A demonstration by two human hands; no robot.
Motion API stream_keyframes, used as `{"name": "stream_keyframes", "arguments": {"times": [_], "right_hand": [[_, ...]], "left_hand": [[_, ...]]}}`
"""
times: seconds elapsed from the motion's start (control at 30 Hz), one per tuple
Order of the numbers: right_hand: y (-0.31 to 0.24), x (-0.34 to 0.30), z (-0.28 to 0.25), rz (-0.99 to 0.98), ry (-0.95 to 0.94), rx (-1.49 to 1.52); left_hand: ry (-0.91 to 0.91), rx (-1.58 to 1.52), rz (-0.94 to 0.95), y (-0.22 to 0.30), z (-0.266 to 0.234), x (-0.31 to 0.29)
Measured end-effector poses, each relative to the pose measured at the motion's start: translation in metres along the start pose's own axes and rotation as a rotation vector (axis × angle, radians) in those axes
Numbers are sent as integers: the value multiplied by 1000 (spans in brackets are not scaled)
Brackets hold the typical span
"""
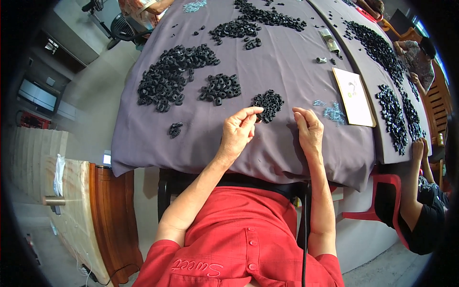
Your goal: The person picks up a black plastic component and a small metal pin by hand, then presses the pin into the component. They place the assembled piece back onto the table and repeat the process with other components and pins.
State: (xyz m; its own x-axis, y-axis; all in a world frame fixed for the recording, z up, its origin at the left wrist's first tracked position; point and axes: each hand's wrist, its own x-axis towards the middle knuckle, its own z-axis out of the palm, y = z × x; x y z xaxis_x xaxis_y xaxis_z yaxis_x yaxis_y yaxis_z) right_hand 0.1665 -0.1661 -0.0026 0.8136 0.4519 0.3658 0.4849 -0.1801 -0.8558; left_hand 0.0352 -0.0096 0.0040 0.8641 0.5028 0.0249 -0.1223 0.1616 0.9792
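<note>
My left hand (237,133) is closed in a pinch over the table, at the near left edge of a small heap of black ring-shaped plastic parts (271,101). Between its thumb and forefinger shows a bit of one small black part (258,117). To the right of that heap, my right hand (310,131) is raised with its fingers curled and thumb against forefinger; whatever they hold, if anything, is too small to make out. Just beyond it lies a little pile of pale blue, coil-like pieces (334,114).
Larger heaps of black parts (167,76) cover the left and far table, which has a grey cloth (191,143). A white board (354,98) lies right of the blue pieces, near a small packet (330,40). Other people sit along the right side, by a red chair (382,201).
</note>
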Motion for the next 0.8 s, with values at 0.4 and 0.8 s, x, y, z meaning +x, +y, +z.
{"name": "stream_keyframes", "arguments": {"times": [0.4,0.8], "right_hand": [[-36,-23,24,-149,-174,93],[-32,-33,37,-157,-215,243]], "left_hand": [[-40,-152,-102,-10,6,-14],[102,-363,-131,-3,8,-11]]}}
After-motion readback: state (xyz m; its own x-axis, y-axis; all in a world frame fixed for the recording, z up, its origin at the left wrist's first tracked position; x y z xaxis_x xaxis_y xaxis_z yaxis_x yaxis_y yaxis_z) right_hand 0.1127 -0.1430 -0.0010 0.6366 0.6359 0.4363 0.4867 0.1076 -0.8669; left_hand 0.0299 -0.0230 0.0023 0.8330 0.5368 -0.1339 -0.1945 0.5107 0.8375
